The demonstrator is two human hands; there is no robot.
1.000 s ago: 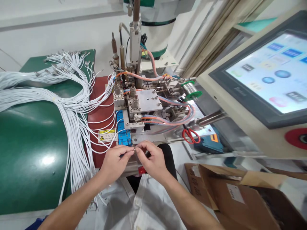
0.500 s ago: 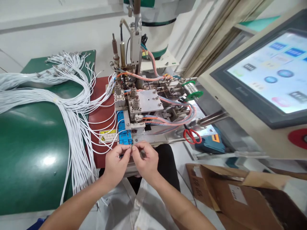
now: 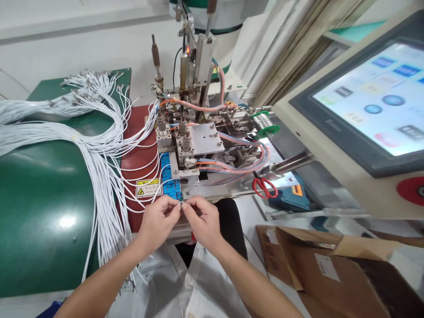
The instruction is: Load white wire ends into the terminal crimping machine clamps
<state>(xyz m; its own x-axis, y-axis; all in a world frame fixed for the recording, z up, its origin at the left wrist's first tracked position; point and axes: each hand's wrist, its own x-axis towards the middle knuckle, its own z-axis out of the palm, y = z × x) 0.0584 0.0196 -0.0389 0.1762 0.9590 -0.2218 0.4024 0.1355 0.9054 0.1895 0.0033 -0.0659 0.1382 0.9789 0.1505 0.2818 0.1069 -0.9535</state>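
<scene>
My left hand [image 3: 159, 223] and my right hand [image 3: 203, 221] meet fingertip to fingertip at the near end of a row of blue fixture blocks [image 3: 171, 187]. Both are closed in a pinch on the end of a white cable [image 3: 182, 202], of which only a tiny piece shows between the fingers. Other white cables [image 3: 149, 169] run from the left into the blue blocks. Beside the blocks stands a soldering machine [image 3: 203, 139] with metal plates, cylinders and orange and grey air hoses.
A thick bundle of white cables [image 3: 102, 185] spreads over a green mat [image 3: 43, 212]. To the right are a solder wire spool [image 3: 263, 122], red-handled scissors [image 3: 264, 187], a touch screen [image 3: 377, 101] and an open cardboard box [image 3: 318, 265]. A warning label [image 3: 148, 187] lies on the red surface.
The machine's upright head has swung to the right, and a small orange-red light now shows on it. My hands stay almost in place, still pinching, with slight finger movement.
</scene>
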